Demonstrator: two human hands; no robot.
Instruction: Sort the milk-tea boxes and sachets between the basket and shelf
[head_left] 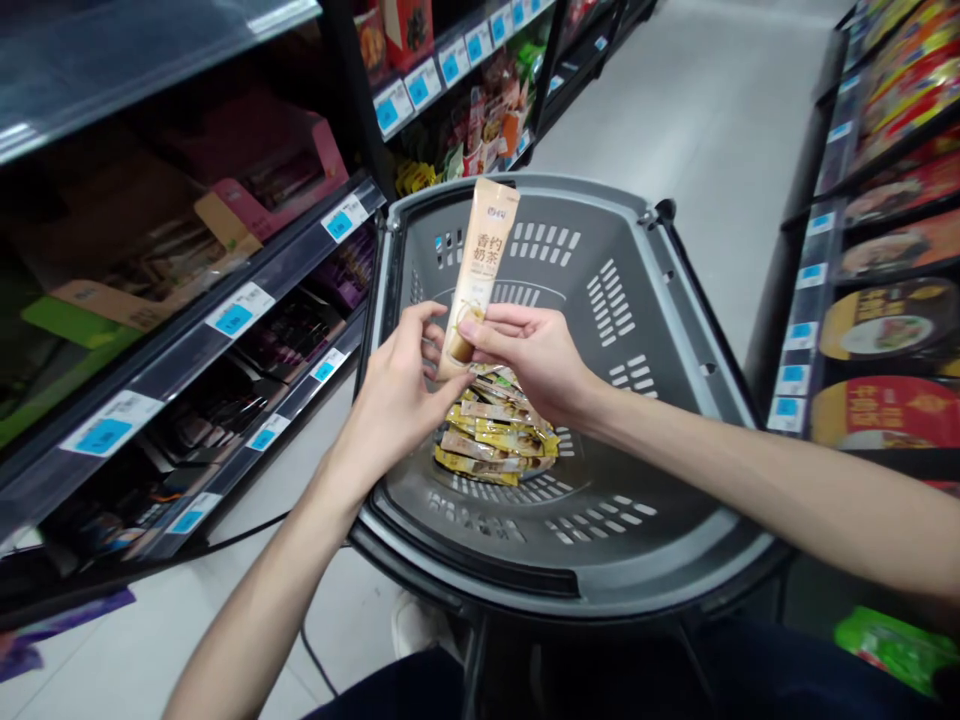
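My right hand (pixel 536 355) pinches a beige stick sachet of milk tea (pixel 484 255) between thumb and fingers, near its lower end. The sachet stands nearly upright, its printed front facing me. My left hand (pixel 401 375) curls around the sachet's bottom left, its thumb at the bottom edge and its fingertips partly hidden behind it. Below both hands, a pile of yellow and beige stick sachets (pixel 499 440) lies in the bottom of a grey shopping basket (pixel 652 500) with slotted walls.
Shelves with blue-and-white price tags (pixel 240 310) and boxed goods (pixel 292 165) line the left side. On the right, another shelf holds round packaged food tubs (pixel 892 330). A pale floor aisle (pixel 675 100) runs ahead between them. A white shoe (pixel 420 625) shows under the basket.
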